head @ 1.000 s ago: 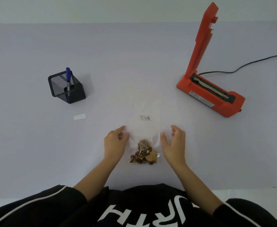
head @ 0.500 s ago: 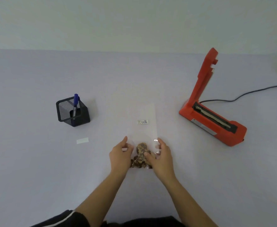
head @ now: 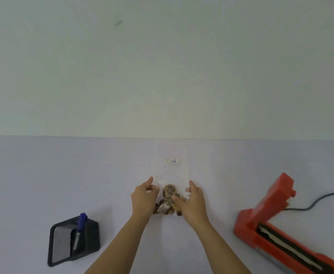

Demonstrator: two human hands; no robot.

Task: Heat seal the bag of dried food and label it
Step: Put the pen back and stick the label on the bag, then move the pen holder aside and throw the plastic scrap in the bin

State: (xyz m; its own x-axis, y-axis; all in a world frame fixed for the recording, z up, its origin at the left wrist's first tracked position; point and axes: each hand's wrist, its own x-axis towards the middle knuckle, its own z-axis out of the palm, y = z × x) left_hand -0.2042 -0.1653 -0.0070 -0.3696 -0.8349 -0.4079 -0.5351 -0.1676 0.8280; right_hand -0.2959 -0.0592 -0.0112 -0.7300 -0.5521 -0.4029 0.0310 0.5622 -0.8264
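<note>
The pale lilac surface (head: 43, 175) is filling the lower half of the frame under a bare wall. At the lower right the red heat sealer (head: 265, 214) is sitting with its arm raised, its sealing strip exposed and its black cable (head: 320, 200) trailing off to the right edge. At the lower left a black mesh pen holder (head: 73, 242) is standing with a blue pen (head: 80, 228) in it. In the centre, the clear bag (head: 171, 171) is stretching up the frame from between the two hands; whether it is lying flat or being lifted off the surface I cannot tell. The left hand (head: 142, 198) is gripping the bag's left edge with its fingers (head: 149, 181) curled in around it. The right hand (head: 193, 202) is pinching the right edge, with its thumb lying across the dried food (head: 169, 194) bunched at the bag's lower end. A small printed label (head: 172, 161) is already sitting on the bag's upper part. Judging by this, the person is taking hold of the bag before sealing. The next move is probably calling for carrying it to the right, laying its open mouth flat and unwrinkled across the sealing strip, keeping the food well back, and pressing the arm down.
</note>
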